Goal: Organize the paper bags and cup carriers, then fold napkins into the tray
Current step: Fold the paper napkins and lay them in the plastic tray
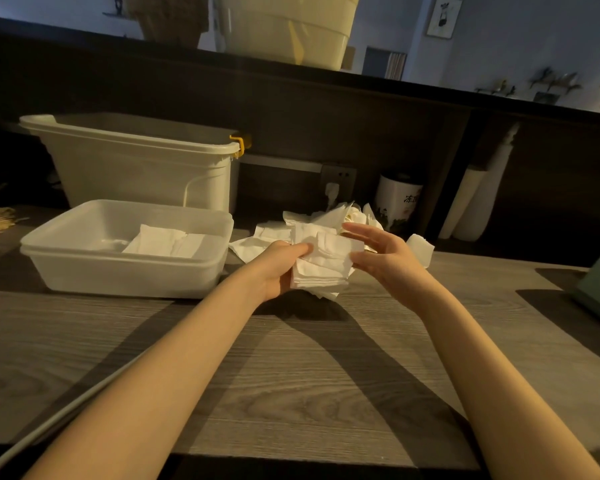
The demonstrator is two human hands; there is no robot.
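Just right of the tray (125, 268), above the wooden counter (291, 375), I see my left hand (278, 268) gripping a stack of napkins (321, 268), thumb curled over its top and fingers underneath. My right hand (381, 252) is at the stack's right edge, fingers straight and loosely spread, the lower ones touching the paper. Behind the stack lies a loose pile of napkins (329, 216). Inside the tray, folded napkins (167, 242) rest toward its right side. A taller bin (136, 164) stands behind the tray.
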